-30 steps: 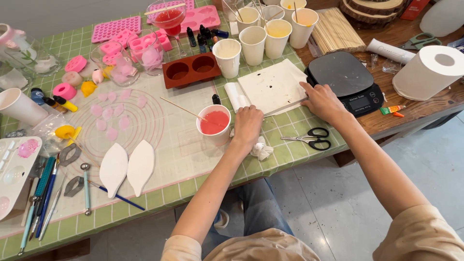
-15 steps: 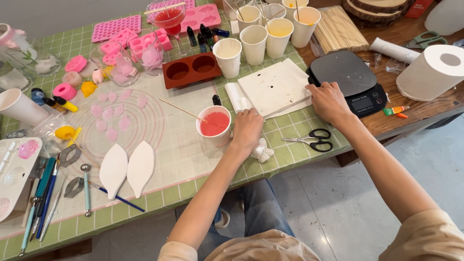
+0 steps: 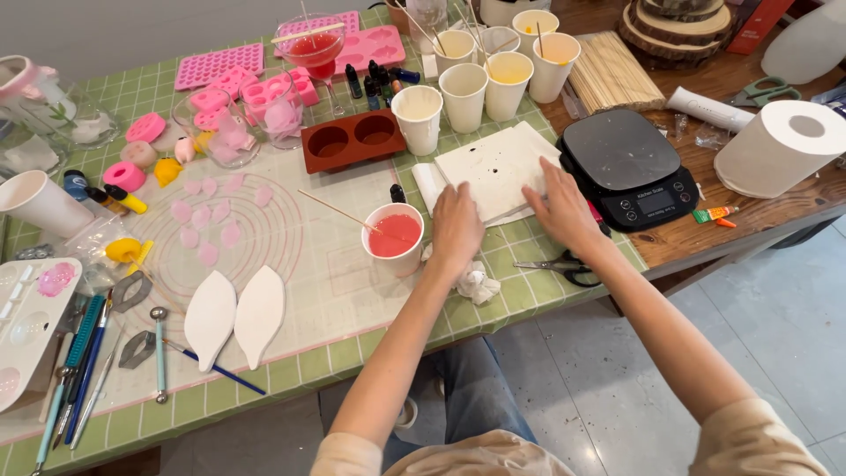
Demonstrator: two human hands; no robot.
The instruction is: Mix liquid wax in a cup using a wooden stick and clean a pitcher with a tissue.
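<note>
White paper stack (image 3: 498, 167) lies flat near the table's (image 3: 352, 300) right end, between a row of cups and the black scale (image 3: 627, 167). Both hands are spread flat on it: left hand (image 3: 456, 227) presses the near-left corner, right hand (image 3: 561, 204) the near-right edge. Neither grips anything, fingers loosely apart; judged to be steadying or squaring the sheets.

Just left of the left hand: paper cup of red liquid (image 3: 394, 238), a thin stick (image 3: 339, 211) leaning out of it, presumably for stirring. Crumpled tissue (image 3: 476, 284) below the wrist. Black scissors (image 3: 557, 263) by the right forearm, handy.

Behind the paper: five paper cups (image 3: 464, 92) clustered, some with yellowish fill. Brown two-well mould (image 3: 352, 139) to their left. A sixth, empty cup (image 3: 40, 201) at far left.

Further left: round mat (image 3: 264, 251) with pink petals, two white leaf shapes (image 3: 233, 313) side by side. Paper roll (image 3: 780, 145) at far right.
</note>
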